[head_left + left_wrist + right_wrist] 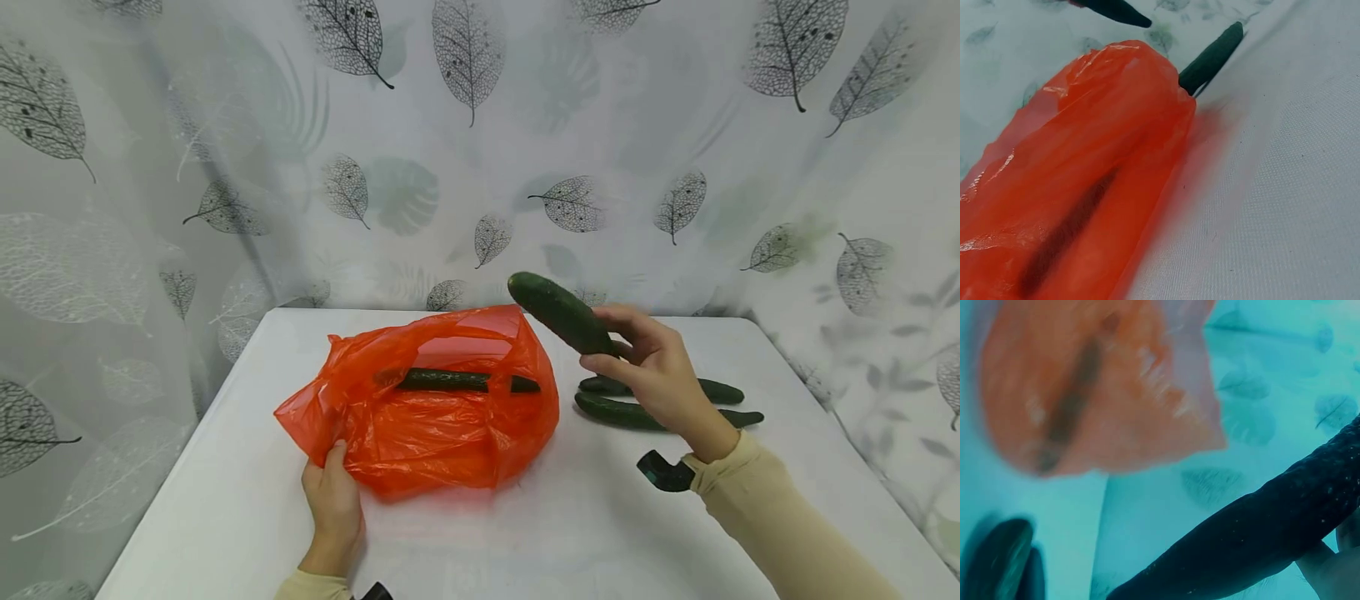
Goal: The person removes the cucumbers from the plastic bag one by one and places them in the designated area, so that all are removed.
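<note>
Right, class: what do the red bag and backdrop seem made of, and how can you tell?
Red bag: most likely thin, glossy plastic film; it's crinkled, shiny, translucent. Backdrop: leaf-printed sheet, perhaps fabric or soft plastic, with a low sheen; its folds fit either.

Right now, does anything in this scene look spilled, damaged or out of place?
Nothing stands out. The left hand grips the red bag, a cucumber inside; the right hand holds a raised cucumber; two more cucumbers lie side by side on the table. No spill or damage shows.
</note>
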Demonstrator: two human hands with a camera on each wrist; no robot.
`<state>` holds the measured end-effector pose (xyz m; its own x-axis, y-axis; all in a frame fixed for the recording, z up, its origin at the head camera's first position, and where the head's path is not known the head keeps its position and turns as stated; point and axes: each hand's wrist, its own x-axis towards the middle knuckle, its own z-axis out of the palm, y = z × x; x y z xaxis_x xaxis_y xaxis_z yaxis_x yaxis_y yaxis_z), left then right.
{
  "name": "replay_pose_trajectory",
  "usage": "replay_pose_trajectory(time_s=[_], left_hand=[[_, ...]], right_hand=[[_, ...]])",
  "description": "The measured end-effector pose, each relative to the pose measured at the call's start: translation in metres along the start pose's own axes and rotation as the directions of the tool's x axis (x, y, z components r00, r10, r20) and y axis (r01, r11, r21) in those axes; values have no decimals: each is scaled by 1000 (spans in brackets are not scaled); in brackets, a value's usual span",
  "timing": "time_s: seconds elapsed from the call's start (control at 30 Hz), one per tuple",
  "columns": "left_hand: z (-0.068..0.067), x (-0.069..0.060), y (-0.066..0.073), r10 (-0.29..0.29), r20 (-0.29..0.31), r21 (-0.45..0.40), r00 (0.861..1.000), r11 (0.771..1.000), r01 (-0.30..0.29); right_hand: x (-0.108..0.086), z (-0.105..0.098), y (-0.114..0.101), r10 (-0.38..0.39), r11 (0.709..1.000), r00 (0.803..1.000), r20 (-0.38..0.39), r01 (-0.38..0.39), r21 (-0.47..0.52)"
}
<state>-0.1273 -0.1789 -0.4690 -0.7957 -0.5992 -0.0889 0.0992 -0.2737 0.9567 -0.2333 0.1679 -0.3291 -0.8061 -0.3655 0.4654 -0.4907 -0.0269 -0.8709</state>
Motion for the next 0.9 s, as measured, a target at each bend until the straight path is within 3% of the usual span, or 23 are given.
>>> replay_pose_trajectory(time_s=[0.13, 0.3, 0.43, 0.6, 0.73, 0.9], left_hand=[[-1, 1, 0, -1, -1, 1, 1000, 1000, 1], [-2, 1, 0, -1, -3, 5, 1000, 1000, 1], [-2, 1, 0, 1, 4, 14, 1000, 1000, -1], [-3, 2, -1, 0, 10, 28, 1000, 1000, 0], [-2, 2, -2, 5, 4, 19, 1000, 1000, -5], [-2, 3, -3, 16, 4, 11, 1000, 1000, -16]], right_hand=[[-14, -14, 9, 1, 985, 1000, 31, 4, -172], [-31, -31, 18, 2, 934, 999, 49, 16, -356], [-46, -45, 26, 7, 868, 998, 62, 25, -495], [-63, -63, 38, 45, 762, 996, 77, 16, -648], [-74, -75, 48, 70, 687, 993, 96, 22, -727], [-84, -86, 61, 68, 640, 990, 127, 54, -767]])
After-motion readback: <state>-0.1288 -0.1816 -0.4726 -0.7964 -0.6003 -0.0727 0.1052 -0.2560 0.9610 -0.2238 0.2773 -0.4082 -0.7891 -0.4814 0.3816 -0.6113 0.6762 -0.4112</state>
